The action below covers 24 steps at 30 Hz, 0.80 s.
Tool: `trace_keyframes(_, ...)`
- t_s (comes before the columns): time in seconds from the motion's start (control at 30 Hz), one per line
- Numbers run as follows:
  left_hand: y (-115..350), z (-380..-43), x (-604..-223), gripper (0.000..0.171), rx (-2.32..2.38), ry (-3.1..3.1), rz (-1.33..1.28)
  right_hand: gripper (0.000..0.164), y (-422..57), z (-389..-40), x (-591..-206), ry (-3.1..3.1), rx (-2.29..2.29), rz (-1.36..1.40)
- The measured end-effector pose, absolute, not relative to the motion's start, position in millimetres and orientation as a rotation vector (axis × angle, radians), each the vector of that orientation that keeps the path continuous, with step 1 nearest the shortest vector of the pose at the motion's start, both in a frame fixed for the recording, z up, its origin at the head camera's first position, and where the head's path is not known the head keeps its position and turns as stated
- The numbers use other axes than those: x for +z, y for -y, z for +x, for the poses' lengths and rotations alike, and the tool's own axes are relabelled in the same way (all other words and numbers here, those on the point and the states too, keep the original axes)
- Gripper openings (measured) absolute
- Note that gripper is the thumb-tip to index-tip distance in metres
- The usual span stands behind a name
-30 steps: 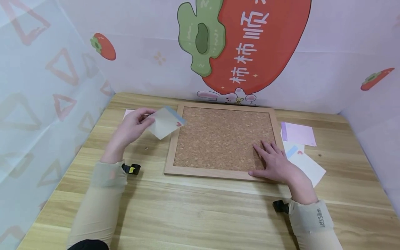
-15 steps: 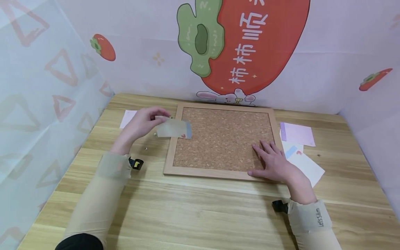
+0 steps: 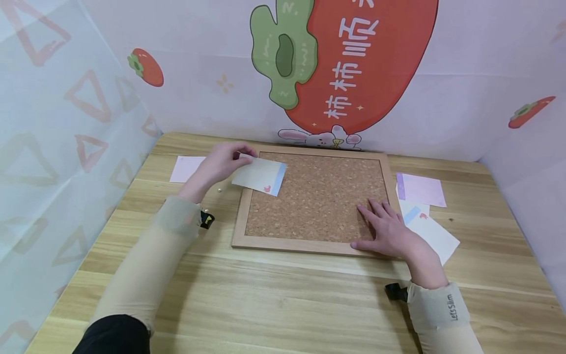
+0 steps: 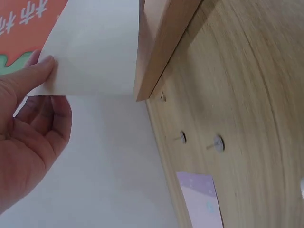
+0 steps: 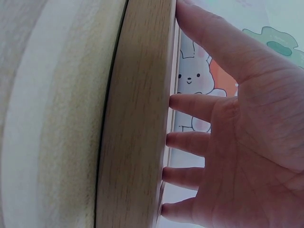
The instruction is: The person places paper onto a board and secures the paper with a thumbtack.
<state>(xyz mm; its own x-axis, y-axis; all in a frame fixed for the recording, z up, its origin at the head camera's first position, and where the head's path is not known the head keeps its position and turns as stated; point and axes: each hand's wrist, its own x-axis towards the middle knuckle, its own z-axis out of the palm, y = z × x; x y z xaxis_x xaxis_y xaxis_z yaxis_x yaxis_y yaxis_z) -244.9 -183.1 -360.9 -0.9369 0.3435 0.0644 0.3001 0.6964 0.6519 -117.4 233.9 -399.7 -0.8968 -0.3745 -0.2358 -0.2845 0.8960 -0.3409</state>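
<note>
My left hand (image 3: 224,161) pinches a cream note card (image 3: 258,173) with a blue strip and a small red print between thumb and fingers. The card overlaps the upper left of a wood-framed corkboard (image 3: 314,201) in the head view. In the left wrist view, the card's plain back (image 4: 97,52) faces the camera, and its edge overlaps the frame (image 4: 154,52). My right hand (image 3: 385,230) rests with spread fingers on the corkboard's lower right corner. Seen from the right wrist, its fingertips touch the wooden frame (image 5: 135,118).
Metal thumbtacks (image 4: 218,143) stand point-up on the table left of the board. A pink note card (image 3: 187,168) lies at the back left. Right of the board lie a pink-purple note card (image 3: 424,190) and white ones with blue strips (image 3: 435,238). A printed backdrop (image 3: 199,98) rises behind the table.
My left hand has moved right with the note card, bringing it farther over the board's left side. The card has turned so its blue strip points right. My right hand stays put.
</note>
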Motion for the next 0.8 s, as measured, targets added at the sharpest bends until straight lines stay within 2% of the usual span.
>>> trace_keyframes(0.53, 133.2, -270.8, -376.5, 0.015, 0.805, -2.920, 0.741, 0.100, -232.0, -118.1, -397.5, -2.771, -0.431, -0.497)
trace_keyframes(0.8, 120.3, -276.1, -389.9, 0.033, 0.691, -2.757, 0.866, 0.100, -232.5, -117.8, -398.1, -2.776, -0.422, -0.502)
